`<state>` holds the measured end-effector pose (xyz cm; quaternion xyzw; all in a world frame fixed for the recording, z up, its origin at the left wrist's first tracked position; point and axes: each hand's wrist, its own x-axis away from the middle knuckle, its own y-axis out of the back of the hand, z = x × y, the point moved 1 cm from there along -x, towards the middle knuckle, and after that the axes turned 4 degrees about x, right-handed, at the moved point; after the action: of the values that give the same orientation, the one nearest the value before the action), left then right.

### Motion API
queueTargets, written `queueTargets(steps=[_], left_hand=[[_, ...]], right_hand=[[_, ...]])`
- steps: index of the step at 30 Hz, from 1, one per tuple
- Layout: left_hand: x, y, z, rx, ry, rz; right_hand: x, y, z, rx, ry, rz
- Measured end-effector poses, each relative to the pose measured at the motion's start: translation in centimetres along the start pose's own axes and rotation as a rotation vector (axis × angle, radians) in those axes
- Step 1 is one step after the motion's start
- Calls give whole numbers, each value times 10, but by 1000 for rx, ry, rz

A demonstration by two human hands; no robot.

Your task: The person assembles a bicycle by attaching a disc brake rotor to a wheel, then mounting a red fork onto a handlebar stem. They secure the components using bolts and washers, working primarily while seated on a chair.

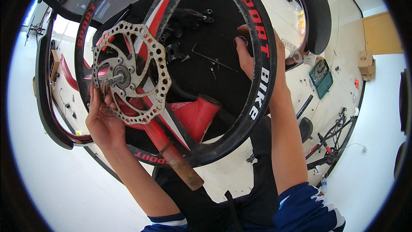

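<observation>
A black bicycle wheel point(262, 81) with red and white lettering is tilted up in front of me. A drilled silver brake disc point(161, 71) is bolted to its hub, and a threaded axle point(113, 80) sticks out of the centre. My left hand point(107, 122) is closed at the disc's lower left, fingertips at the axle end; any small part between them cannot be made out. My right hand point(274, 64) grips the rim on the right, thumb inside it. Behind the wheel a red frame part point(195, 114) and a red tube with a rusty end point(182, 167) show.
The wheel is over a black office chair seat point(227, 17) between armrests point(315, 13). On the seat lie a hex key point(212, 58), bolts point(213, 73) and small metal parts. A green toolbox point(321, 78), a bicycle frame point(328, 152) and cardboard boxes point(366, 64) stand on the floor at right.
</observation>
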<state>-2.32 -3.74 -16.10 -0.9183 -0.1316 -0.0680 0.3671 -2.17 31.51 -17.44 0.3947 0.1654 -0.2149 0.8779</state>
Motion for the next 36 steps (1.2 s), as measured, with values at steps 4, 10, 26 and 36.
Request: queueTargets(steps=[4,10,26,36], left_hand=[[0,0,0,7,21,139],[4,-11,2,-59,-39,-40],[6,-17,3,20,-4,42],[8,-25,5,14,55,140]], right_hand=[[5,3,-9,11,-48,177],[5,-4,-4,-136,-42,167],[6,-11,13,-223,-69,349],[6,1,3,-89,-188,320]])
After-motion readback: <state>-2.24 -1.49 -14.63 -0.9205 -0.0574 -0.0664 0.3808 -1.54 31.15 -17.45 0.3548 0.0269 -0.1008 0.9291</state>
